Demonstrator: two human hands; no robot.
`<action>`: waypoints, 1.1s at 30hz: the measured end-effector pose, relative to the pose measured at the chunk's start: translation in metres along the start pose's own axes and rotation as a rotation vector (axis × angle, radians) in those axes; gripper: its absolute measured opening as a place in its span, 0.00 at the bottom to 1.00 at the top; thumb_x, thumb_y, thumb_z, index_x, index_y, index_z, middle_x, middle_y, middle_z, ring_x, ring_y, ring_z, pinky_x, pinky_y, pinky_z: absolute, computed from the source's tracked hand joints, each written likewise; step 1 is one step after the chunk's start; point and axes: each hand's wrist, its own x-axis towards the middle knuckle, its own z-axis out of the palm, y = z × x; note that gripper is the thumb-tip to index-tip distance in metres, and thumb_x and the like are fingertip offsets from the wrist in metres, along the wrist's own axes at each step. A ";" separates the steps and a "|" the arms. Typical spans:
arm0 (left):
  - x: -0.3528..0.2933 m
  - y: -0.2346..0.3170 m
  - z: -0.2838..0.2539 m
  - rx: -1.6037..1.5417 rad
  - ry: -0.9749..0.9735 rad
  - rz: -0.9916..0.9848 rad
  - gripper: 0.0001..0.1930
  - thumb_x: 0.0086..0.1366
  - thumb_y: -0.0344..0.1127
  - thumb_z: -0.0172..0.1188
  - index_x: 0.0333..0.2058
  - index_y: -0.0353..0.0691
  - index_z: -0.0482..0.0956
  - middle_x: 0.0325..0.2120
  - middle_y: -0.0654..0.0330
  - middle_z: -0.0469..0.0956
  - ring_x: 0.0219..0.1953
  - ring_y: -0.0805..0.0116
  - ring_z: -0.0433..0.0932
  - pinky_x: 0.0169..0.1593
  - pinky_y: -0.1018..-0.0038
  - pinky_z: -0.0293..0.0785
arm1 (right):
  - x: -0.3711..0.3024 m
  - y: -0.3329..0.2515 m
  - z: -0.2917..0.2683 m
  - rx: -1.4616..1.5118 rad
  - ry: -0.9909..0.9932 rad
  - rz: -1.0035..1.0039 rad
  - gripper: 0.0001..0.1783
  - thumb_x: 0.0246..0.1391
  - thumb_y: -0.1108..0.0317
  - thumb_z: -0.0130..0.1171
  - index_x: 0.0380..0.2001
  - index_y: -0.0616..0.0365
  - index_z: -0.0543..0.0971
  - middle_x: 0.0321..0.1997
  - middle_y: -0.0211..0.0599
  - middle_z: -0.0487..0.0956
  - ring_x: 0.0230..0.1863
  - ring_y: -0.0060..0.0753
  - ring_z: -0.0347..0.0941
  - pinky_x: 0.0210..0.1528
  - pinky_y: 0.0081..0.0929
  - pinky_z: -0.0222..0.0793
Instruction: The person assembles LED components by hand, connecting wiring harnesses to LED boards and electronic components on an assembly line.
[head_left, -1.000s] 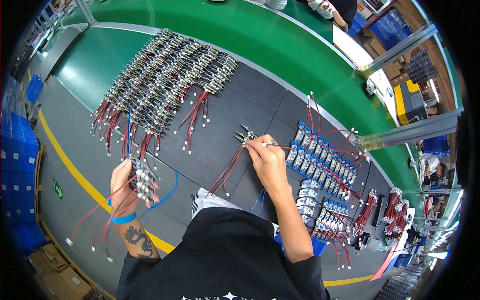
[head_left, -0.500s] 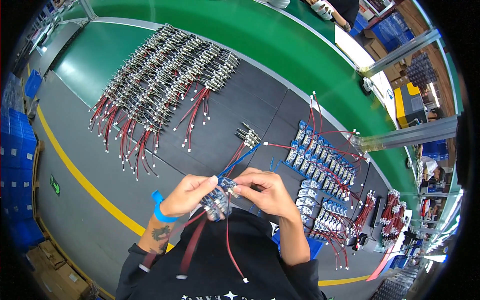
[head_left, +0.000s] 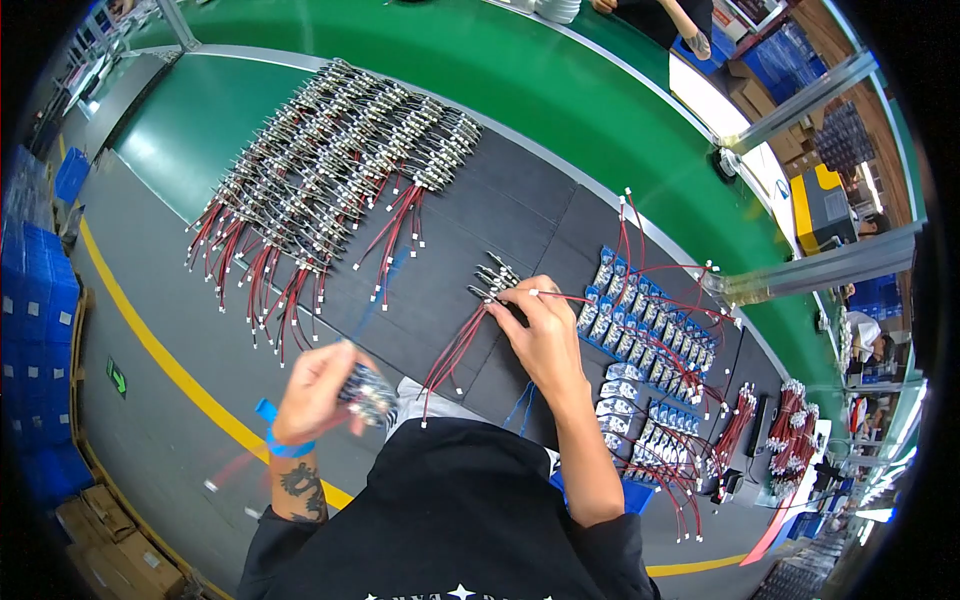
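Observation:
My left hand (head_left: 312, 388) is closed around a clump of small blue circuit boards (head_left: 369, 395), smeared by motion, to the left of my body. A blue wrist strap (head_left: 287, 443) circles that wrist. Farther right, my right hand (head_left: 537, 318) reaches down to a short row of small circuit boards (head_left: 492, 272) on the black mat. Its thumb and fingers pinch at the near end of that row, where red wires (head_left: 455, 350) trail toward me. The fingers partly hide the board between them.
Many wired boards lie in dense rows (head_left: 330, 170) at the back left of the bench. To the right are blue board panels (head_left: 640, 320), white-faced boards (head_left: 617, 405) and red wire bundles (head_left: 790, 425). A metal post (head_left: 820, 265) stands beyond. Another person's arm (head_left: 685, 25) shows across the bench.
My hands have separated. The left moved left and down with the clump of boards; the right moved forward to the short row on the mat.

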 end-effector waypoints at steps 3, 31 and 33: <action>0.010 -0.011 0.018 0.114 -0.158 -0.039 0.19 0.74 0.42 0.41 0.42 0.30 0.75 0.26 0.58 0.79 0.21 0.75 0.77 0.24 0.80 0.73 | -0.004 -0.038 -0.013 0.346 -0.086 0.186 0.13 0.43 0.75 0.68 0.36 0.63 0.81 0.30 0.35 0.78 0.30 0.26 0.73 0.30 0.22 0.67; 0.009 -0.017 0.040 0.106 -0.249 0.034 0.13 0.70 0.32 0.50 0.44 0.30 0.78 0.30 0.52 0.82 0.25 0.69 0.81 0.28 0.78 0.76 | -0.025 -0.067 -0.026 0.588 -0.412 0.238 0.12 0.47 0.76 0.66 0.38 0.63 0.82 0.28 0.37 0.80 0.26 0.26 0.74 0.27 0.22 0.65; 0.010 -0.009 0.041 0.366 -0.309 0.111 0.11 0.69 0.32 0.52 0.40 0.30 0.80 0.28 0.53 0.82 0.24 0.69 0.81 0.27 0.78 0.76 | -0.031 -0.065 -0.033 0.593 -0.393 0.235 0.10 0.48 0.75 0.65 0.36 0.63 0.82 0.27 0.37 0.79 0.26 0.26 0.74 0.26 0.23 0.65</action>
